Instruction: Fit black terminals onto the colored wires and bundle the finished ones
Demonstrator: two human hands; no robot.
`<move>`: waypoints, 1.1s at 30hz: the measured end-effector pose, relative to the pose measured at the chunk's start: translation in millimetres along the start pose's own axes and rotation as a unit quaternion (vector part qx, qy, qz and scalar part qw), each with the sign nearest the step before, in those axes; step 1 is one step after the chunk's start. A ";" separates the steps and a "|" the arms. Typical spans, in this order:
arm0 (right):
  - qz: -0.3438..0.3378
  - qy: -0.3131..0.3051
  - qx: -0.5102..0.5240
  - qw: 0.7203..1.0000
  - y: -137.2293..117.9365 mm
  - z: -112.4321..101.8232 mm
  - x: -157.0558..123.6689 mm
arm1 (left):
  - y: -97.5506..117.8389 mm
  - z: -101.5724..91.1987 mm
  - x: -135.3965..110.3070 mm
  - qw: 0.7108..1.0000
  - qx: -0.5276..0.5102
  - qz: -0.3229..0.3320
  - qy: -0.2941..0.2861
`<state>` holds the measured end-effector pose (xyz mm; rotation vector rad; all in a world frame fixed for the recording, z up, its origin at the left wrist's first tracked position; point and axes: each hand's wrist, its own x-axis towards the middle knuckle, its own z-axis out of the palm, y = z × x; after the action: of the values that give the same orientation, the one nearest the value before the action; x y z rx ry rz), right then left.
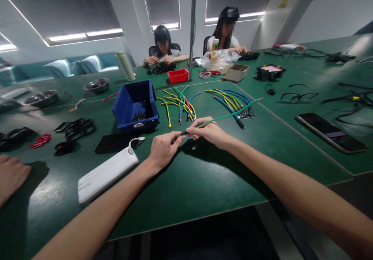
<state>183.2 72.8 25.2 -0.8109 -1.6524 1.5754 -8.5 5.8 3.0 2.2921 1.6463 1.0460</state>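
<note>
My right hand (207, 131) is closed round a thin green wire (233, 113) that runs up and right from my fingers over the green table (198, 182). My left hand (163, 148) pinches the wire's dark near end, just left of the right hand. Beyond my hands lie two bunches of loose wires: a yellow, green and blue one (179, 103) and a blue and yellow one (230, 99).
A blue bin (135, 104) with dark parts stands left of the wires. A white power bank (106, 172) and black phone (112, 143) lie near my left arm. Another phone (332, 132) and glasses (297, 96) lie right. Two people work at the far side. Another person's hand (11, 174) rests far left.
</note>
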 end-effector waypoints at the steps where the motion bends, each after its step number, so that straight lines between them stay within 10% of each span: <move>1: 0.001 -0.001 0.002 1.000 -0.5 0.2 -0.1 | 0.5 -0.4 0.1 1.000 -0.001 -0.003 0.002; 33: 0.029 -0.011 -0.034 0.999 -3.0 1.4 0.7 | 2.1 -2.8 0.9 0.987 -0.141 -0.014 -0.080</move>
<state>181.7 72.4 28.3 -0.8860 -1.7199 1.5810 -8.4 5.0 6.5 2.1027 1.3688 0.9878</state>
